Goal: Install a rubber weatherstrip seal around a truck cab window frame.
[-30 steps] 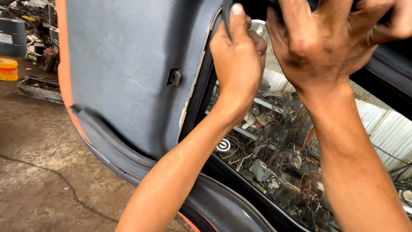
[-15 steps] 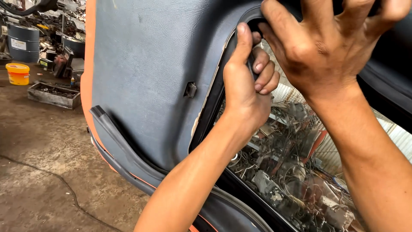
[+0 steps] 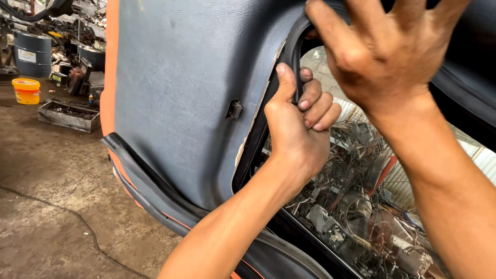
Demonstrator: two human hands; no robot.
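A vehicle door with a grey-blue vinyl inner panel (image 3: pixel 186 88) and an orange edge fills the view. A black rubber seal (image 3: pixel 261 129) runs along the window opening. My left hand (image 3: pixel 294 129) grips this seal on its left side, thumb pointing up against the panel and fingers curled around the rubber. Above and to the right, my right hand (image 3: pixel 382 57) presses on the top corner of the seal with fingers spread and bent over the frame. A small black clip (image 3: pixel 235 109) sits on the panel just left of my left hand.
Through the window glass I see tangled wires and scrap parts (image 3: pixel 351 217). A loose black door-edge seal (image 3: pixel 144 181) hangs along the panel's lower edge. On the concrete floor at the left stand a yellow bucket (image 3: pixel 26 91), a metal tray (image 3: pixel 67 114) and drums (image 3: pixel 32 54).
My left hand has slid down the seal and closed around it. The right hand has shifted right along the top corner. The view has moved, showing more of the door's left side.
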